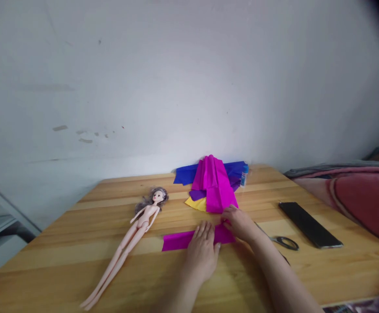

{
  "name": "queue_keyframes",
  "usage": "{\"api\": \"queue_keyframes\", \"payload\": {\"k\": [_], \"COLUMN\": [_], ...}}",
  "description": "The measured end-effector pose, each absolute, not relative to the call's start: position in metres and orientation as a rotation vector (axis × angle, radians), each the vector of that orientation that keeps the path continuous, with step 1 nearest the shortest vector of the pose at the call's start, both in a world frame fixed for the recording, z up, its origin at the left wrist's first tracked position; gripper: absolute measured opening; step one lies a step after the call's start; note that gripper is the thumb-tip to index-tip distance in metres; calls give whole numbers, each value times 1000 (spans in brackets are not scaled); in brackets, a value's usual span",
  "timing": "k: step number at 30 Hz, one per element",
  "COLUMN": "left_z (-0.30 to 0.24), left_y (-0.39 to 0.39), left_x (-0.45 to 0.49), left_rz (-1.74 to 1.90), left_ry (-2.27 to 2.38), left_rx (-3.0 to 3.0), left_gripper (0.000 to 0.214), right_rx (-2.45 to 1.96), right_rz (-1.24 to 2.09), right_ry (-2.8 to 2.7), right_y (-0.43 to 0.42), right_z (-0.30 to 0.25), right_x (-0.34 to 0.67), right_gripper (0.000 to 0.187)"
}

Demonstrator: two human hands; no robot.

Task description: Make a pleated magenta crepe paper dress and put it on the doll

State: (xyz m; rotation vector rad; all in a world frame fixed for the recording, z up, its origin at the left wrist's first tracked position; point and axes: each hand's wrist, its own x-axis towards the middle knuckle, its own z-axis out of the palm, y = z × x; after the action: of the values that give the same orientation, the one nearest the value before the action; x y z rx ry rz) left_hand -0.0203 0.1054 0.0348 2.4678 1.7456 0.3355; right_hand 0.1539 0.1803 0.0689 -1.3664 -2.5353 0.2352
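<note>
A folded magenta strip (177,241), which looks like crepe paper, lies crosswise on the wooden table in front of me. My left hand (202,252) rests flat on its middle, fingers stretched out and pressing it down. At the strip's right end, my right hand (237,221) has its fingers bent and pinched on the far edge. Its fingertips are partly hidden. Just beyond that hand is a larger pleated magenta sheet (220,191). Scissors (285,242) lie to the right, partly covered by my right forearm.
A bare doll (143,224) with grey hair lies left on the table (62,261). Blue (186,174), purple and yellow sheets (197,204) lie under the magenta one. A glue stick (244,176) stands at the back. A black phone (310,224) lies right, near pink bedding (365,200).
</note>
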Motion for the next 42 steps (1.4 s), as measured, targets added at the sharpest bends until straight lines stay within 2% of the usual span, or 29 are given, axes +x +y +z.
{"api": "queue_keyframes", "payload": {"k": [42], "left_z": [27], "left_y": [108], "left_x": [-19], "left_rz": [373], "left_ry": [1769], "left_rx": [2473], "left_gripper": [53], "right_rx": [-1483], "right_rz": [52], "right_ry": [-2652], "right_y": [174], "right_z": [74], "right_x": [144], "right_gripper": [19]}}
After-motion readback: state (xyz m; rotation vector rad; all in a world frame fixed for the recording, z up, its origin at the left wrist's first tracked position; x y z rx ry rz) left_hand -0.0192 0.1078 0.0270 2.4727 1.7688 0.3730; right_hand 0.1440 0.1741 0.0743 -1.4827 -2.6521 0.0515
